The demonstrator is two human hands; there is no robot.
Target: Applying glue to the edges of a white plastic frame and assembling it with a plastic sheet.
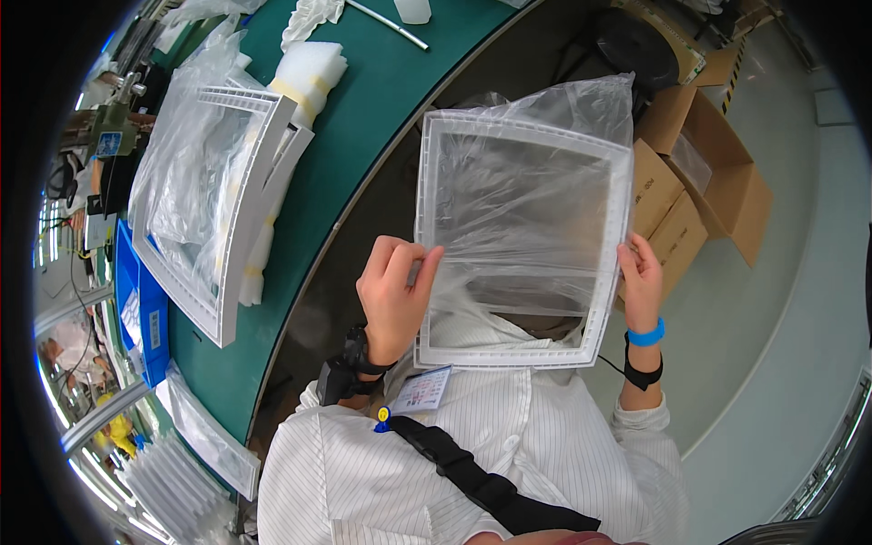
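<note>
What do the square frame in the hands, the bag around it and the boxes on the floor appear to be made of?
Square frame: likely moulded white plastic, matt, with fine ribbing along its rim. Bag: thin clear plastic film, wrinkled and glossy. Boxes: brown corrugated cardboard, with open flaps. The left hand and right hand grip the frame's sides.

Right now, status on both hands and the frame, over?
Left hand and right hand grip opposite sides of the white square frame. Clear plastic bag partly over it. Nothing in the way.
</note>
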